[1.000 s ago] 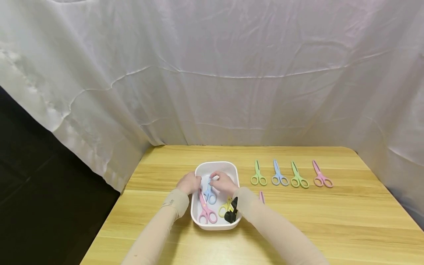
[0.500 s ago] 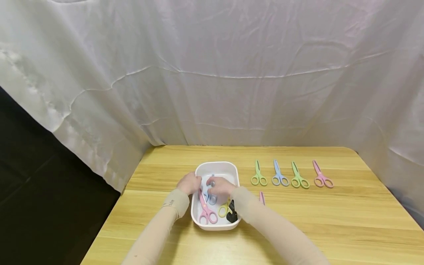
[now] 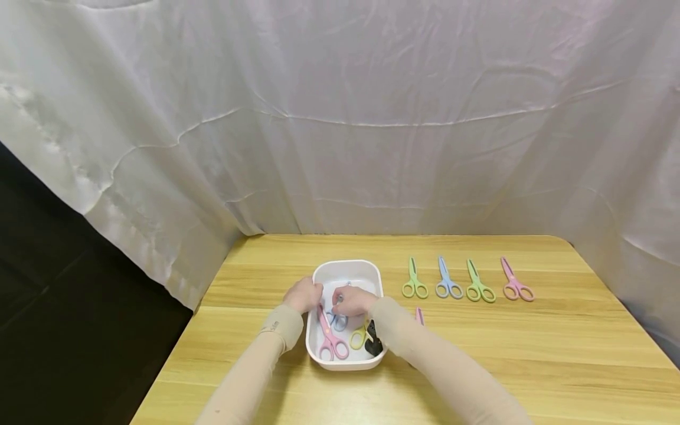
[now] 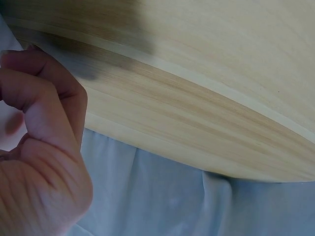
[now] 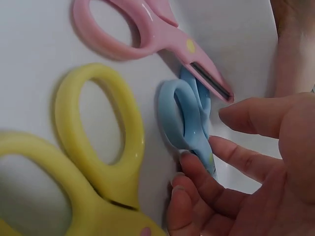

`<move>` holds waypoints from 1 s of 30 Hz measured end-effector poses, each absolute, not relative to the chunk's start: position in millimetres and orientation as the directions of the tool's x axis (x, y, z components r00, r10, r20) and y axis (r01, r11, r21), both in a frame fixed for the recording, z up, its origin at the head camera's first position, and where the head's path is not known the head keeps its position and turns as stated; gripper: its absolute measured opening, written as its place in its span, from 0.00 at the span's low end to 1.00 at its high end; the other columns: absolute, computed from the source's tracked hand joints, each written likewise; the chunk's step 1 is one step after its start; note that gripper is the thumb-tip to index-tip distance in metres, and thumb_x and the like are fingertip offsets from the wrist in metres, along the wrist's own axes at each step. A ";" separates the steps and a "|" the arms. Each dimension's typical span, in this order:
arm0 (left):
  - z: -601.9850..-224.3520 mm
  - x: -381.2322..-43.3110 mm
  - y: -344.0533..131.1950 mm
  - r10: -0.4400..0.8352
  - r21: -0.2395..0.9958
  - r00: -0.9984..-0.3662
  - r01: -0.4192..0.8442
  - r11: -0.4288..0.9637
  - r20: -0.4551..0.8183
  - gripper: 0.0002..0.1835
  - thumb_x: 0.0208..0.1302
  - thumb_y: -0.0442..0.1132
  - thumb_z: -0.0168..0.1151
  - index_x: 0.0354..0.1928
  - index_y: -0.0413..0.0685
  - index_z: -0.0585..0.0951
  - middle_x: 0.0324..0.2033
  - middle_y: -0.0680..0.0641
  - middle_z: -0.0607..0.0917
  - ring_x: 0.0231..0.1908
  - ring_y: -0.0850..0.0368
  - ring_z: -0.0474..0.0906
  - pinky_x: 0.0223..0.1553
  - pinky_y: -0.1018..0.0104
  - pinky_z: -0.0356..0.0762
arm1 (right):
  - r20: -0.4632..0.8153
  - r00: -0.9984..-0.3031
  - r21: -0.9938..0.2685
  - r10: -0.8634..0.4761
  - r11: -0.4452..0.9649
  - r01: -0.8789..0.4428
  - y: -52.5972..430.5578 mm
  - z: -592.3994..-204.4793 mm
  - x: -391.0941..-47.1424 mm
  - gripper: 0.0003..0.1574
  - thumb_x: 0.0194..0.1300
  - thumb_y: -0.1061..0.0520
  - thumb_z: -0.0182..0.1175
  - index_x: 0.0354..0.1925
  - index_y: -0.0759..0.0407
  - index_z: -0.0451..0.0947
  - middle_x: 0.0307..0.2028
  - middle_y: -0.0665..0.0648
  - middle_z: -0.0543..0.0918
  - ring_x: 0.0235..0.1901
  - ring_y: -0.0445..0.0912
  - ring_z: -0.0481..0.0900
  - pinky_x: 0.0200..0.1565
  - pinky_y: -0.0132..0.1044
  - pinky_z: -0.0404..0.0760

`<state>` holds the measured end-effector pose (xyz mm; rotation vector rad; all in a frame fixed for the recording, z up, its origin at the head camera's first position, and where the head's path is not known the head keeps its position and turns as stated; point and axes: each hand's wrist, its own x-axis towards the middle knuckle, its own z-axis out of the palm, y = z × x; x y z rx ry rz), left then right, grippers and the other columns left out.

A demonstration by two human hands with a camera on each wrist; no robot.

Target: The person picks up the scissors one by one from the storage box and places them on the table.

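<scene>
Counts five scissors at right, three in one tray gripped by left hand, including blue scissors pinched between right hand fingers.

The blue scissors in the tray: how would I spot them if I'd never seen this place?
On the wooden table, find the white tray that the left hand grips. Inside it, the blue scissors are at the right hand, beside the pink scissors and the yellow scissors. Colour sets them apart from those two, and being in the tray from the blue pair outside.
</scene>
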<state>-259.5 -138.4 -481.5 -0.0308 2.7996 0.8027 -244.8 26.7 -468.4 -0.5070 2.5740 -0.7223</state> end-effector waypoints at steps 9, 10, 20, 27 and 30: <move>-480.9 -258.5 -138.7 0.045 0.524 -0.976 -0.075 0.849 -0.212 0.23 0.70 0.45 0.43 0.49 0.36 0.81 0.31 0.43 0.82 0.29 0.51 0.77 0.29 0.64 0.73 | -0.404 -0.785 -0.596 -0.470 0.786 -0.165 26.2 -466.5 -243.6 0.04 0.66 0.56 0.58 0.33 0.51 0.73 0.24 0.50 0.74 0.21 0.40 0.68 0.22 0.27 0.68; -480.7 -258.5 -138.6 0.044 0.523 -0.976 -0.076 0.849 -0.213 0.23 0.70 0.45 0.43 0.49 0.36 0.81 0.32 0.43 0.83 0.29 0.51 0.77 0.30 0.64 0.73 | -0.408 -0.784 -0.589 -0.467 0.791 -0.164 26.1 -466.4 -243.8 0.04 0.66 0.56 0.58 0.33 0.51 0.73 0.23 0.49 0.74 0.20 0.39 0.68 0.21 0.27 0.68; -478.1 -258.5 -137.6 0.039 0.518 -0.975 -0.083 0.851 -0.221 0.24 0.71 0.45 0.42 0.53 0.35 0.79 0.32 0.44 0.82 0.29 0.51 0.76 0.30 0.64 0.74 | -0.398 -0.808 -0.545 -0.434 0.820 -0.173 24.1 -464.9 -243.2 0.07 0.66 0.55 0.60 0.31 0.52 0.73 0.24 0.49 0.74 0.22 0.40 0.71 0.23 0.27 0.69; -478.6 -258.2 -138.3 0.043 0.526 -0.973 -0.085 0.846 -0.227 0.24 0.71 0.45 0.42 0.55 0.34 0.79 0.29 0.45 0.80 0.27 0.52 0.76 0.27 0.65 0.73 | -0.384 -0.826 -0.540 -0.414 0.826 -0.163 23.6 -461.8 -239.6 0.05 0.65 0.55 0.59 0.33 0.54 0.75 0.27 0.50 0.75 0.25 0.41 0.73 0.25 0.28 0.72; -477.9 -257.8 -138.2 0.047 0.521 -0.974 -0.077 0.850 -0.220 0.24 0.71 0.45 0.42 0.53 0.34 0.79 0.30 0.44 0.81 0.29 0.52 0.76 0.30 0.64 0.75 | -0.372 -0.837 -0.546 -0.402 0.824 -0.153 24.6 -461.7 -239.7 0.05 0.65 0.56 0.59 0.33 0.56 0.76 0.27 0.50 0.76 0.25 0.41 0.74 0.25 0.28 0.73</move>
